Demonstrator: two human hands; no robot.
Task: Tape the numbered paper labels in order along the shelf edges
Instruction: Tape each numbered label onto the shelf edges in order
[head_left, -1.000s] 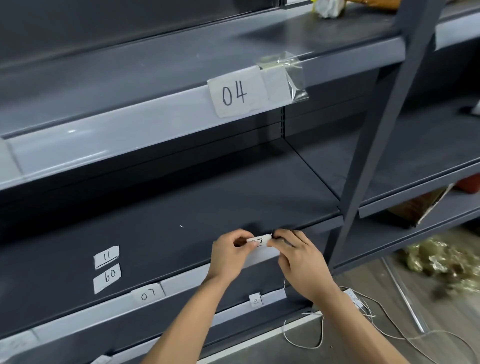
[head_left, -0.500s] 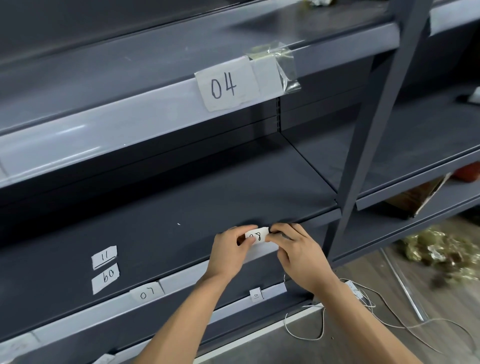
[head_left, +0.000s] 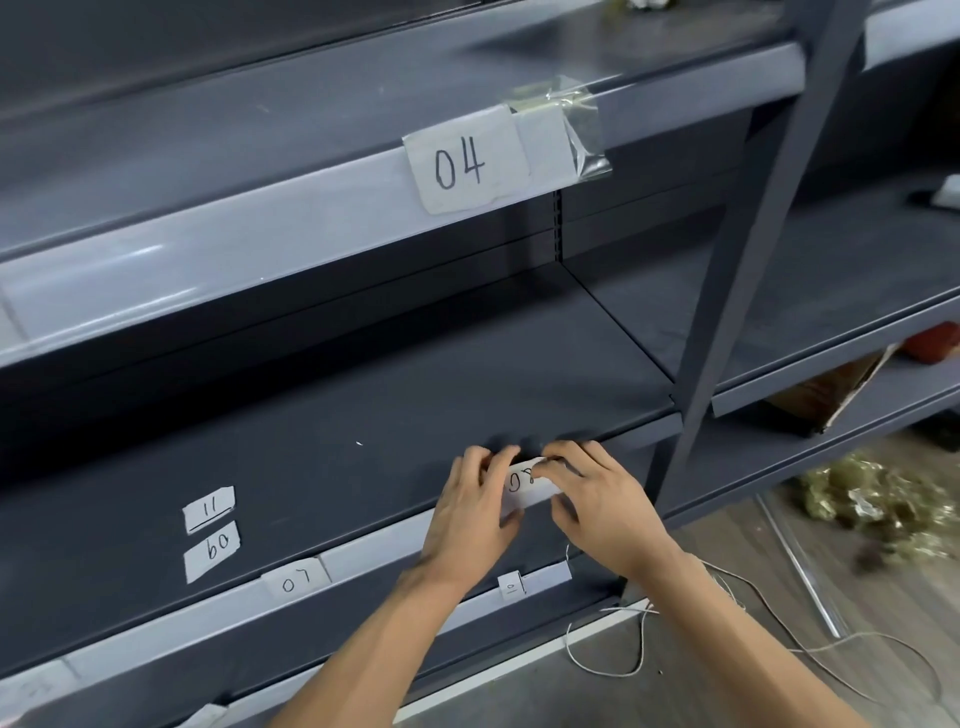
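On shelf edge, two hands pinch one label

Slate and pale grey, with black ink on white

We see dark slate-grey metal shelves fronted by glossy pale grey edge strips. The large white paper label carries "04" in black handwriting, beside clear, glinting tape. The smaller white paper slips and the white slip marked 08 bear black numerals too. We find a grey-brown wood-grain floor, a thin white cord and a crumpled olive-gold heap.
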